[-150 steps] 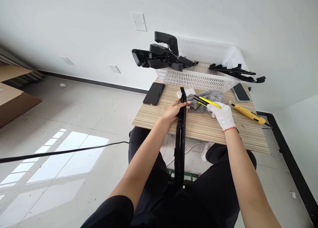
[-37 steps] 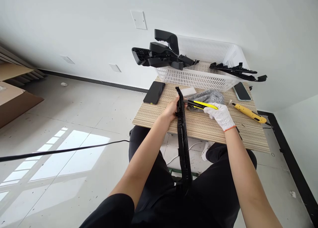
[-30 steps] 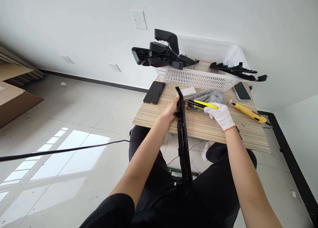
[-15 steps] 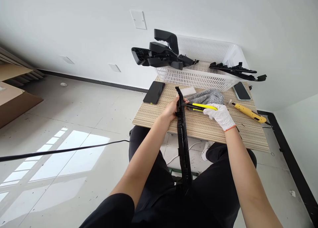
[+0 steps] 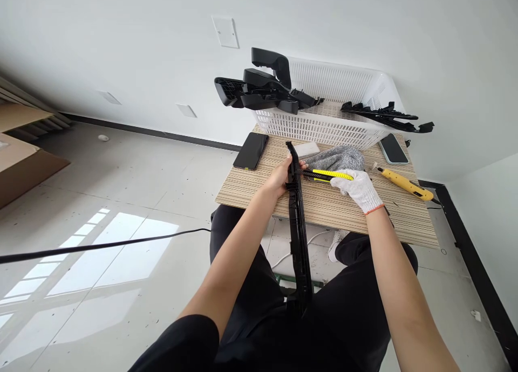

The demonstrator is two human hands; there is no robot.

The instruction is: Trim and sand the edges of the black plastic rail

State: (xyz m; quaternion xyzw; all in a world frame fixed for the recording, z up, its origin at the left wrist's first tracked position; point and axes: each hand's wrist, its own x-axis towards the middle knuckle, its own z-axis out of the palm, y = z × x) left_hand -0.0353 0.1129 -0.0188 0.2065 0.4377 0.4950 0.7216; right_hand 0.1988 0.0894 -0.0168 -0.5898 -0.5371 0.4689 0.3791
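A long black plastic trim piece (image 5: 298, 231) runs from the table toward my lap. My bare left hand (image 5: 280, 176) is closed around its upper part, with fingertips showing on the far side. In a white knit glove, my right hand (image 5: 356, 187) grips a yellow and black utility knife (image 5: 329, 174). The knife points left, and its front end meets the trim piece near my left fingertips. Whether the blade touches the plastic is too small to tell. Just behind the knife lies a grey cloth (image 5: 340, 159), beside a small white block (image 5: 306, 149).
A white plastic basket (image 5: 324, 128) at the back of the wooden table (image 5: 251, 191) holds several black plastic parts (image 5: 263, 86). A black phone (image 5: 251, 150) lies left, another phone (image 5: 393, 149) right, near a yellow corded tool (image 5: 407, 184). A black cable (image 5: 105, 245) crosses at left.
The utility knife and my right hand have shifted very slightly left. My left hand and the trim piece look unmoved.
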